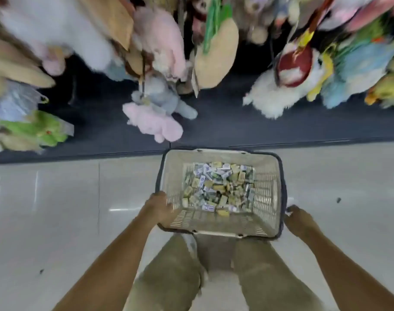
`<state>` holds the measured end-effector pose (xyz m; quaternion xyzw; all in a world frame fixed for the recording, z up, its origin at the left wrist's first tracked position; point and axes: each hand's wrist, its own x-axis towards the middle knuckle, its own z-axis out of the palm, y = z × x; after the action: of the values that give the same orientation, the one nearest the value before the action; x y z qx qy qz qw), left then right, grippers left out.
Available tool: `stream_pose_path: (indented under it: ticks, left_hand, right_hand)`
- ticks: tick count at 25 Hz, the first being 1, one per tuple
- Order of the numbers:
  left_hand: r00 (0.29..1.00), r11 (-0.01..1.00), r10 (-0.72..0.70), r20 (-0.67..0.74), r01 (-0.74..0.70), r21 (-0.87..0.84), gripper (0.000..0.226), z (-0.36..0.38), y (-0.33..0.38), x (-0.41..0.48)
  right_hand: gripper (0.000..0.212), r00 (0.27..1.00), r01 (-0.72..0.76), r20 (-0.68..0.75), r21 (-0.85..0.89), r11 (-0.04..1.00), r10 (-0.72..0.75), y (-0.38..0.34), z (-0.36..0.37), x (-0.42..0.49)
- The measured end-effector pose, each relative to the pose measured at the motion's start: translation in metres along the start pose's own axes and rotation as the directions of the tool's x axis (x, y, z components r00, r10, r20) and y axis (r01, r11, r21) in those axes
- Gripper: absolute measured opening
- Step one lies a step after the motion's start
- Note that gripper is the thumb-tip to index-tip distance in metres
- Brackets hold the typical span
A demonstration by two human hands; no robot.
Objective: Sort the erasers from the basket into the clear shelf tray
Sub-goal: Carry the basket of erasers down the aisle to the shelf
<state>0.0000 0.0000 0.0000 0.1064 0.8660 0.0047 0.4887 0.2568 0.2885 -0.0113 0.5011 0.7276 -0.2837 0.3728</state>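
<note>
Cream plastic mesh forms the basket (267,191), edged by a dark rim and held low over the pale tiled floor (57,209), just in front of the person's khaki-clad legs (169,277). Erasers (218,187) in small wrapped blocks, white, yellow and greenish, lie heaped across its bottom, reaching from the far wall to near the front wall. At the near left corner the left hand (159,207) has its fingers clamped on the rim, the thumb (169,207) hooked over the edge just beside the closest erasers without touching them. On the opposite side the right hand (298,219) sits against the basket's near right corner, outside the wall and apart from the erasers; blur and the rim hide its fingers, so I cannot tell whether they are curled round anything. Beyond the basket runs a dark shelf (225,122) crowded with plush toys (153,122) in pink, white, blue and green.
</note>
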Motion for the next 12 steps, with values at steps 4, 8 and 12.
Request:
stream_pose_path:
  ticks: [4, 8, 12]
  left_hand:
    - [0.983, 0.985, -0.164, -0.087, 0.158, -0.063, 0.064, 0.026, -0.012, 0.049]
    - [0.954, 0.953, -0.241, -0.178, 0.198, -0.230, 0.060, 0.049, -0.018, 0.075]
    - [0.905, 0.900, -0.309, -0.293, 0.178, -0.397, 0.032, 0.031, -0.019, 0.088]
  right_hand:
    - [0.045, 0.993, -0.094, -0.060, 0.145, 0.985, 0.104, 0.003, 0.033, 0.042]
    - [0.053, 0.985, -0.109, -0.096, 0.300, 0.948, 0.144, 0.005, 0.050, 0.076]
    - [0.028, 0.914, -0.191, -0.200, 0.558, 0.808, 0.354, -0.007, 0.041, 0.084]
